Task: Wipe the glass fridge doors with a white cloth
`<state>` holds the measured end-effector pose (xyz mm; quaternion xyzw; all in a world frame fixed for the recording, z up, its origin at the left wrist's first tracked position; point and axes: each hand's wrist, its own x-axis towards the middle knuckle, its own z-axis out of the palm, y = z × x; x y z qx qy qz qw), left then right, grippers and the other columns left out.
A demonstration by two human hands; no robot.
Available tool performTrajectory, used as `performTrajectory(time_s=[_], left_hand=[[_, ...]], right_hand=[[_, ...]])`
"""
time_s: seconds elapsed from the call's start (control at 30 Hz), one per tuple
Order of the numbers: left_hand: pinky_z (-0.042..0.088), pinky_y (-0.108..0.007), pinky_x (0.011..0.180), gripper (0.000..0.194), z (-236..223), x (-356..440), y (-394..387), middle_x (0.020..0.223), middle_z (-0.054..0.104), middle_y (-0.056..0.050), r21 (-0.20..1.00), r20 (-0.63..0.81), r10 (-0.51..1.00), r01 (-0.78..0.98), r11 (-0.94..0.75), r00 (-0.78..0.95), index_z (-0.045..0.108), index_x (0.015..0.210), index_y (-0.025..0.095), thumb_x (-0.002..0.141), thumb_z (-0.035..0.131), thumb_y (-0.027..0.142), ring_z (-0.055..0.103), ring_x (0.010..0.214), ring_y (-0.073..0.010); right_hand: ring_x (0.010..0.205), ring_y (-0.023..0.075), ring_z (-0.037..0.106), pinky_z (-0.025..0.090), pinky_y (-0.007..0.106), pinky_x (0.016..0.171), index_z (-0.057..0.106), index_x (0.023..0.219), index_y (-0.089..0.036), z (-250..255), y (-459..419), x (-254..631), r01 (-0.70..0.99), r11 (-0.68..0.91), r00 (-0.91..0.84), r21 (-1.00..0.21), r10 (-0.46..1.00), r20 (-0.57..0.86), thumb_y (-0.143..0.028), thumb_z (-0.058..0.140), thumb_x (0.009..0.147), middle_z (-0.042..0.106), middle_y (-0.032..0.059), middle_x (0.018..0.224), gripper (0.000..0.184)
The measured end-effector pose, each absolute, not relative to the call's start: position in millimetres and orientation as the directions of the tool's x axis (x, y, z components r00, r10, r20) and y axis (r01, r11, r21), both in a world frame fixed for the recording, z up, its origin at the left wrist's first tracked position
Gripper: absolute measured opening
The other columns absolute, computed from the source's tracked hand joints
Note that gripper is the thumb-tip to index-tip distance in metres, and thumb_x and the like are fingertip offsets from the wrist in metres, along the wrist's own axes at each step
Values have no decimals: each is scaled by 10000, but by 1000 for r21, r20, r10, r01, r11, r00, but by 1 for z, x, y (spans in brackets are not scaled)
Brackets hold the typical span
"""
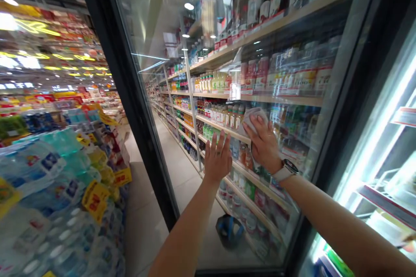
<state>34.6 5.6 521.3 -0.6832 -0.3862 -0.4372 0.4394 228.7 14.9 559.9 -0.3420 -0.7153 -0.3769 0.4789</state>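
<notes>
Right hand [264, 145] with cloth [254, 120] on glass door [169, 30]

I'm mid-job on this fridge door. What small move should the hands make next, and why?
Probably slide the folded cloth downward along the glass door, keeping the left hand where it is. The right hand is pressing the cloth flat against the pane at about mid-height, with more glass below it. The open left hand rests on the same pane beside it and could steady the door.

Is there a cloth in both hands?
No, the right hand holds a cloth, while the left hand lies open against the glass door.
</notes>
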Motion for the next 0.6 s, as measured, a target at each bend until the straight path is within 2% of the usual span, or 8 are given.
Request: performTrajectory(time_s=[0.1, 0.2, 0.3, 0.37, 0.47, 0.6], left_hand=[[168, -461, 1227, 660, 522, 36, 5, 1555, 326, -106, -265, 936, 141, 911, -315, 322, 179, 1544, 153, 937, 418, 253, 168, 1490, -260], [159, -456, 1228, 670, 523, 37, 4, 1552, 327, -111, -256, 938, 144, 911, -324, 315, 158, 1547, 160, 936, 421, 247, 201, 1483, -254], [152, -449, 1230, 679, 524, 38, 3, 1553, 319, -113, -243, 940, 153, 913, -327, 304, 144, 1549, 171, 935, 425, 241, 229, 1476, -246], [146, -448, 1231, 683, 524, 38, 3, 1556, 309, -109, -242, 941, 152, 915, -322, 302, 145, 1550, 173, 932, 428, 239, 213, 1480, -249], [143, -450, 1231, 685, 524, 38, 3, 1562, 291, -101, -250, 941, 143, 916, -315, 306, 146, 1550, 169, 927, 421, 243, 181, 1486, -254], [119, -430, 1236, 677, 524, 37, 5, 1568, 274, -88, -261, 947, 101, 916, -304, 304, 152, 1549, 168, 929, 411, 248, 145, 1492, -235]], right_hand=[[1385, 213, 423, 303, 450, 1170, 405, 1472, -262, 505, 9, 228, 823, 494, -394, 280, 140, 909, -76, 427, 913, 496, 69, 1481, 591], [1240, 147, 557, 372, 346, 1113, 548, 1362, -256, 434, -4, 236, 716, 557, -584, 420, 148, 798, -67, 389, 932, 623, 35, 1350, 496], [1164, 107, 597, 411, 289, 1058, 619, 1271, -249, 397, -13, 249, 591, 630, -717, 504, 126, 685, -98, 344, 974, 655, -3, 1307, 432], [1207, 98, 570, 401, 286, 1071, 622, 1263, -266, 403, -13, 255, 561, 644, -747, 520, 123, 654, -121, 352, 984, 639, -29, 1332, 414], [1309, 105, 493, 346, 317, 1132, 586, 1309, -289, 454, -6, 258, 606, 605, -714, 516, 128, 688, -109, 404, 961, 605, -27, 1377, 431], [1431, 199, 359, 260, 477, 1188, 528, 1379, -277, 539, 6, 259, 797, 516, -452, 314, 166, 876, -81, 410, 917, 508, 45, 1474, 515]])
